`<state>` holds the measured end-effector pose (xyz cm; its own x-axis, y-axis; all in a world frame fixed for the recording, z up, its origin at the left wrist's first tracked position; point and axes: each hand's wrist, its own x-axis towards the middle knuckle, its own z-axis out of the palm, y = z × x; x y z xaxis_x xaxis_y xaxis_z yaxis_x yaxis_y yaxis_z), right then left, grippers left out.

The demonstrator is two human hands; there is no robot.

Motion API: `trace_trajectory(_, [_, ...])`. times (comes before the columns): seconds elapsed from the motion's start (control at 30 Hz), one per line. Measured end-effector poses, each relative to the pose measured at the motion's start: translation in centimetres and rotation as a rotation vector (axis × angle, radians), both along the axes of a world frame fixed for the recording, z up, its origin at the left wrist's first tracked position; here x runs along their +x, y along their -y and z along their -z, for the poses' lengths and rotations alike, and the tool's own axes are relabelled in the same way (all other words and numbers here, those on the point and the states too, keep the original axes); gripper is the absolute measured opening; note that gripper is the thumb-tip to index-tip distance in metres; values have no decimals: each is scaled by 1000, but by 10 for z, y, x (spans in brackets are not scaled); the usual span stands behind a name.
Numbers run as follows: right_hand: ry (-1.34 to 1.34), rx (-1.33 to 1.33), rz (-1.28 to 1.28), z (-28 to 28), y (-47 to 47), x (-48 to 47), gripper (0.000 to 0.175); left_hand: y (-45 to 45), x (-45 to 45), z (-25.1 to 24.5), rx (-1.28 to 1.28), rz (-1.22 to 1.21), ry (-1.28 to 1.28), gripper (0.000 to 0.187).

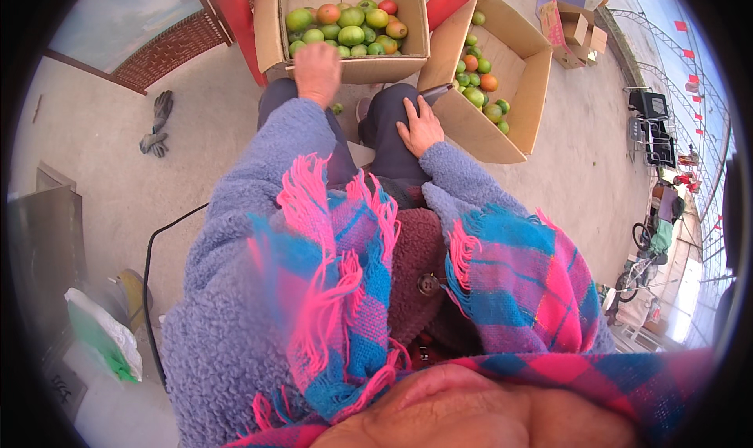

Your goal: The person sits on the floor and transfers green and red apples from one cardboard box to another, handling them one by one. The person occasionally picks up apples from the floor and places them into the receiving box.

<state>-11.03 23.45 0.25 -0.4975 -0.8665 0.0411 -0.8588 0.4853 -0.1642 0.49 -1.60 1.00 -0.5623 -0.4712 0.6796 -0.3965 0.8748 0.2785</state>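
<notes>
A cardboard box [385, 70] in front of my knees holds many green and some reddish tomatoes [351, 36]. My left hand [318, 72] reaches over its near left edge, slightly blurred; the fingertips are hard to see, and whether they hold anything is unclear. My right hand [421, 127] rests on my right knee with fingers spread and nothing in it. Beside that knee, a second cardboard box [532, 107] stands tilted, with green and orange tomatoes [489, 83] gathered along its left side. A dark object [436, 91] lies between the knee and this box.
Red plastic supports [450, 0] flank the first box. A small green tomato [337, 109] lies on the floor between my legs. Grey gloves [160, 117] are on the floor at left, and a black cable [147, 271] runs beside me. More cartons [567, 35] stand at upper right.
</notes>
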Motion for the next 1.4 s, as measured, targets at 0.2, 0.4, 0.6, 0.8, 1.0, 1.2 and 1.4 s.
trace_trajectory(0.2, [45, 249, 66, -38, 29, -7, 30, 27, 25, 17, 105, -46, 262, 18])
trace_trajectory(0.4, [262, -65, -152, -73, 92, -18, 24, 19, 25, 19, 84, -282, -151, 42])
trace_trajectory(0.6, [261, -192, -312, -62, 185, -11, 24, 20, 22, 20, 439, -325, -235, 63])
trace_trajectory(0.8, [137, 140, -278, -36, 226, -18, 40, 7, 15, 24, 381, -306, -274, 65])
trace_trajectory(1.0, [117, 270, -288, -40, 237, -20, 44, 0, 11, 25, 405, -296, -304, 65])
trace_trajectory(1.2, [99, 175, -439, -42, 246, -5, 52, -5, 9, 27, 394, -303, -314, 65])
trace_trajectory(1.4, [-52, 371, -470, -49, 261, 10, 55, -12, 7, 18, 433, -296, -304, 64])
